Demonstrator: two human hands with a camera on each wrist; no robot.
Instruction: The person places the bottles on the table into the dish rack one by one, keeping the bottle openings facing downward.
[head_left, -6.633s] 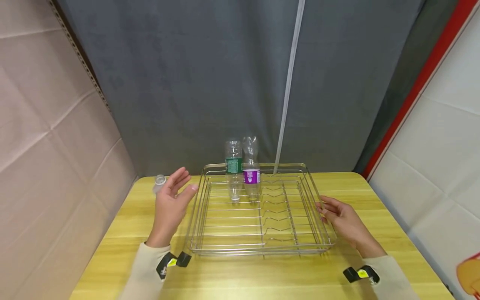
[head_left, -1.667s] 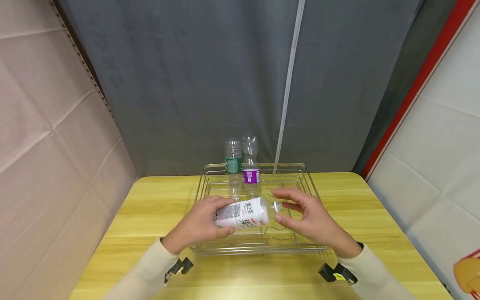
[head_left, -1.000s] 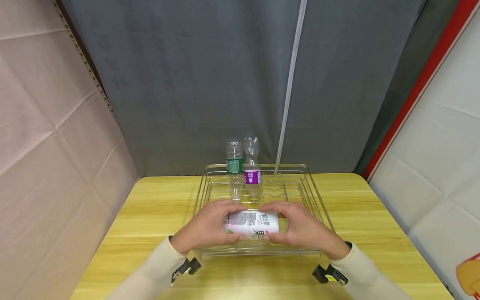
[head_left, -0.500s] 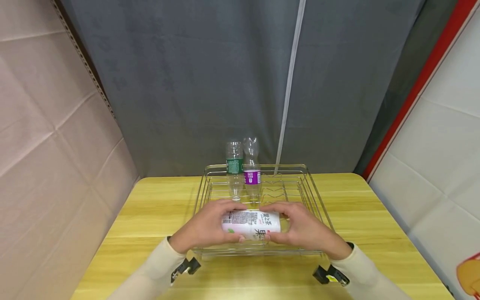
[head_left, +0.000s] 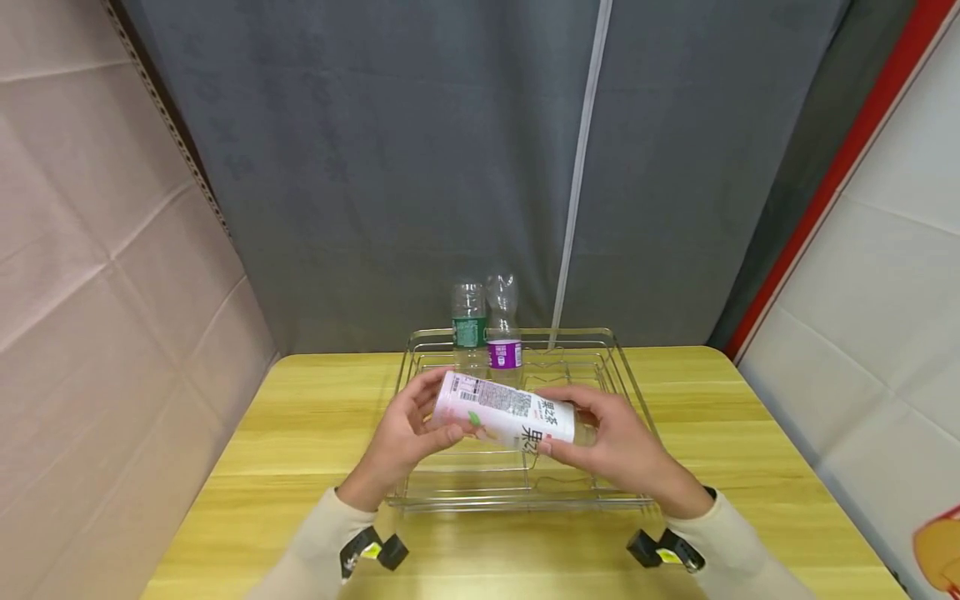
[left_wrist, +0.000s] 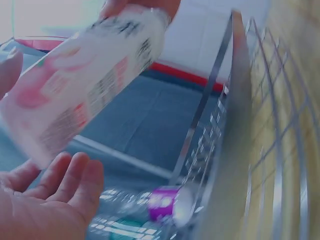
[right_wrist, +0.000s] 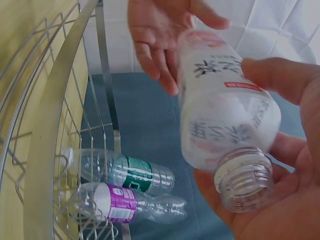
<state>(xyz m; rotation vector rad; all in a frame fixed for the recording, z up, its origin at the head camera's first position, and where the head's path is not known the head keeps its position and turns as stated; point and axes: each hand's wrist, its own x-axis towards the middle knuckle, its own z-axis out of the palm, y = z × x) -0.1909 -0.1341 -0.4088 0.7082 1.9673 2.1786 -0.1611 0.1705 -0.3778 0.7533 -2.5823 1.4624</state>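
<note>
A clear plastic bottle (head_left: 501, 410) with a white and pink label tilts above the wire rack, its base up to the left. My right hand (head_left: 622, 442) grips it near the shoulder, thumb in front. In the right wrist view its bare threaded neck (right_wrist: 245, 180) points toward the camera, without a cap. My left hand (head_left: 399, 433) is by the base, fingers spread; the left wrist view shows a gap between the fingers (left_wrist: 75, 185) and the bottle. Two clear bottles, one with a green label (head_left: 469, 332) and one with a purple label (head_left: 505, 354), stand neck down at the rack's back.
The metal wire rack (head_left: 517, 505) has raised rails and wavy wires on its right half. It sits on a wood-grain table (head_left: 300, 433). A grey curtain (head_left: 390, 167) hangs behind, with pale panels at both sides.
The small bottle at the table's left is gone from there. The white-labelled bottle, earlier level in both hands, has tilted base up; my left hand has loosened from it while my right keeps hold.
</note>
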